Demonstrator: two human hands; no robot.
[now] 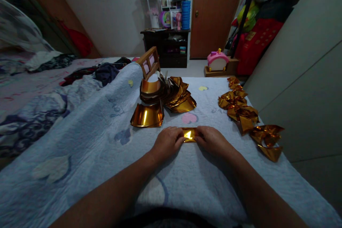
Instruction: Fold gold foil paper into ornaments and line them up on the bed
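Note:
Between both hands lies a small rectangle of shiny gold foil paper [189,135], low over the blue quilted bedspread [187,171]. My left hand [167,140] is closed on its left end, thumb toward me. The right end is gripped by my right hand [212,139], its fingers folded over the edge. Beyond my left hand, a fanned stack of gold foil sheets [148,115] spreads out, with the sheets curling up. To the right, several folded gold foil pieces [242,110] lie in a row along the bed's edge.
A wooden bed rail [151,62] stands behind the stack. Rumpled clothes and bedding [104,73] lie at left. Past the bed are a dark cabinet [165,48], a wooden door [211,14] and a pink toy [217,60]. A pale panel [301,89] borders the right side.

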